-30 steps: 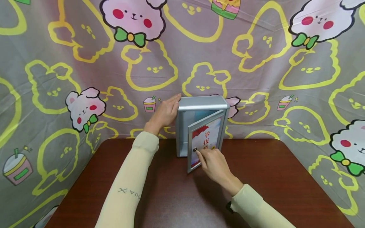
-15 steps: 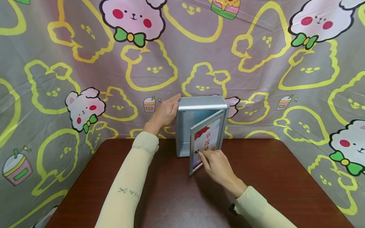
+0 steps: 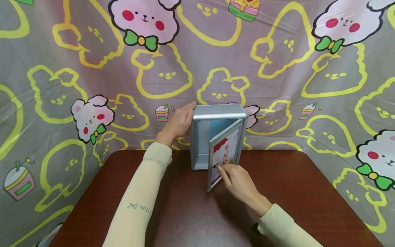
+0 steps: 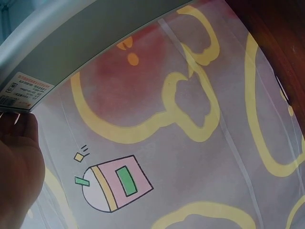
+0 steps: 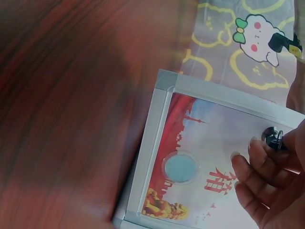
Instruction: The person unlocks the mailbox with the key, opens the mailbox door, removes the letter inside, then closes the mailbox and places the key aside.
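Note:
A silver metal box (image 3: pixel 219 111) stands upright on the table with its hinged door (image 3: pixel 220 151) swung out. The door's front bears red characters and a printed picture. My left hand (image 3: pixel 178 122) rests with straight fingers against the box's upper left side; in the left wrist view its fingertips meet the edge beside a label (image 4: pixel 26 90). With thumb and forefinger, my right hand (image 3: pixel 241 181) pinches a small key (image 5: pixel 280 135) at the door's black lock (image 5: pixel 270 132). The fingers partly hide the key. A round window (image 5: pixel 180 167) shows on the door's panel.
The dark red wooden table (image 3: pixel 185 219) extends around the box. Right behind it hangs a cartoon-print cloth (image 3: pixel 216 51), which also covers both sides. A black band (image 3: pixel 255 229) shows at the right sleeve.
The door has swung a little farther outward, its free edge moving right and toward me along with the right hand. The left hand and the box have stayed in place.

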The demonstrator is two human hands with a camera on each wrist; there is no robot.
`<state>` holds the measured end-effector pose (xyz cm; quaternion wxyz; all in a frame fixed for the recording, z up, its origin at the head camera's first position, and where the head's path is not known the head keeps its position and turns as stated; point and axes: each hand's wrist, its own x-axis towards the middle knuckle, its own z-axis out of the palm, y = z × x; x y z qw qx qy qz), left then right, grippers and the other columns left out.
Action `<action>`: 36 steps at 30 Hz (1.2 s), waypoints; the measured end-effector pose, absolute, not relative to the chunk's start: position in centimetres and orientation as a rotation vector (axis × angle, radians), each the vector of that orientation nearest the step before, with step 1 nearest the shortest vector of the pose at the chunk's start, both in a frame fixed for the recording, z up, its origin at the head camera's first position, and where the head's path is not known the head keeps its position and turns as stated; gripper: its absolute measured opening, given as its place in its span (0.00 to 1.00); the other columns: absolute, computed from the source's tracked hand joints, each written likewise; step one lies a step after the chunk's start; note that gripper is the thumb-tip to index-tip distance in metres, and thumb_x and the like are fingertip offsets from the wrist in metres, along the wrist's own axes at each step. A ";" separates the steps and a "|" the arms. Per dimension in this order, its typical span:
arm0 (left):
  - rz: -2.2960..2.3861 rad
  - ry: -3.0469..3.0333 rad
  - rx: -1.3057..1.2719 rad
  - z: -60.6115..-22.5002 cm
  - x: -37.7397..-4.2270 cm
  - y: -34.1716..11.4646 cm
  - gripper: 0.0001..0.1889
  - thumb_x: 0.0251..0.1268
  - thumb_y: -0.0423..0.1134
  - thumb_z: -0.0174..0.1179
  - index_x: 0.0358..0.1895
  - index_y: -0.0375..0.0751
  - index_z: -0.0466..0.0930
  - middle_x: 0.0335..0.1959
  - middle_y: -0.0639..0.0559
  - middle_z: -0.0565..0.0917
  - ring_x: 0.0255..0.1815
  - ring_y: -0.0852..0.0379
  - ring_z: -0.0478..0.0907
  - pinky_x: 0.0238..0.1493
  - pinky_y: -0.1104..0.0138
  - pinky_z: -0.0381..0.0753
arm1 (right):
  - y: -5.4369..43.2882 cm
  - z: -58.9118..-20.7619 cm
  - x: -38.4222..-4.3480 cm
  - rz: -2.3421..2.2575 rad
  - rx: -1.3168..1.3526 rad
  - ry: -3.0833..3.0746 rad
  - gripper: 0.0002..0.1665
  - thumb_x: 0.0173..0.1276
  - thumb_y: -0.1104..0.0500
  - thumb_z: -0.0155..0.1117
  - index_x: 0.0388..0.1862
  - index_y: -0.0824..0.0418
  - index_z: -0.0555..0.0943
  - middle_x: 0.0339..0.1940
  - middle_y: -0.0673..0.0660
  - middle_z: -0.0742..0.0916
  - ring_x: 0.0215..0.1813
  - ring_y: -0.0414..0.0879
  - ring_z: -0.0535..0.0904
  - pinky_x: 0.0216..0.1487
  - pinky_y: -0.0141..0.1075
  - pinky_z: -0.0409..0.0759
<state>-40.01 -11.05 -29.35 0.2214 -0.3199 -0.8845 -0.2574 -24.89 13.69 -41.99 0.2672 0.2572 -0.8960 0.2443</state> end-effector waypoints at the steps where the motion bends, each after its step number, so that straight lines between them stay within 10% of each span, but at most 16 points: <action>1: -0.710 -2.443 -0.885 -29.3 -40.0 -11.1 0.29 0.84 0.44 0.31 0.77 0.33 0.64 0.78 0.43 0.65 0.80 0.49 0.60 0.81 0.58 0.56 | 13.7 -42.0 -24.9 0.666 0.697 -2.419 0.22 0.77 0.56 0.61 0.19 0.48 0.71 0.16 0.40 0.66 0.22 0.38 0.64 0.26 0.30 0.67; 36: -0.750 -2.458 -0.857 -29.3 -39.6 -10.9 0.28 0.85 0.45 0.31 0.77 0.34 0.63 0.79 0.44 0.65 0.80 0.49 0.60 0.81 0.63 0.54 | 16.3 -42.6 -24.2 0.846 0.801 -2.319 0.24 0.77 0.60 0.62 0.18 0.46 0.71 0.19 0.39 0.64 0.23 0.34 0.63 0.24 0.27 0.65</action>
